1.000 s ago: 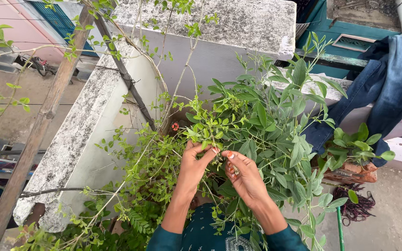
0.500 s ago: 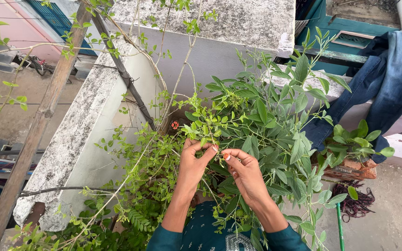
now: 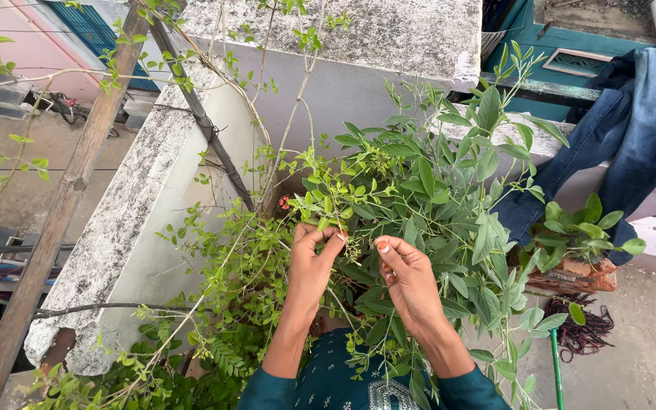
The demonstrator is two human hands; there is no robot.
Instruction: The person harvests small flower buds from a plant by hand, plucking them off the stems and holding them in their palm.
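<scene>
Weathered concrete parapet walls (image 3: 127,220) met at a corner ahead, grey and mottled with lichen, with a street and a pink building far below on the left. One wooden pole (image 3: 55,228) leaned diagonally across the left wall, and a thin dark rod (image 3: 210,137) ran down into the corner. Blue jeans (image 3: 632,129) hung over the ledge on the right. Below them a small leafy plant (image 3: 582,231) sat in a broken terracotta pot (image 3: 575,277), with a dark coil of cord (image 3: 578,330) on the floor and a green stick (image 3: 554,368) standing nearby.

Between the person and the wall a bushy green plant (image 3: 434,197) spread widely, its long stems and leaves crossing over both forearms and hiding parts of the teal sleeves. One tiny red flower (image 3: 285,203) showed deep in the foliage near the corner.

A leafy sprig (image 3: 335,201) rose just above and between the two hands. The left hand (image 3: 311,262) was curled, its thumb and forefinger pinched together at the base of that sprig. The right hand (image 3: 408,277) was just beside it, fingers loosely bent with the thumb tip raised toward the same cluster; whether it actually gripped a stem I could not tell, as leaves covered the fingertips.
</scene>
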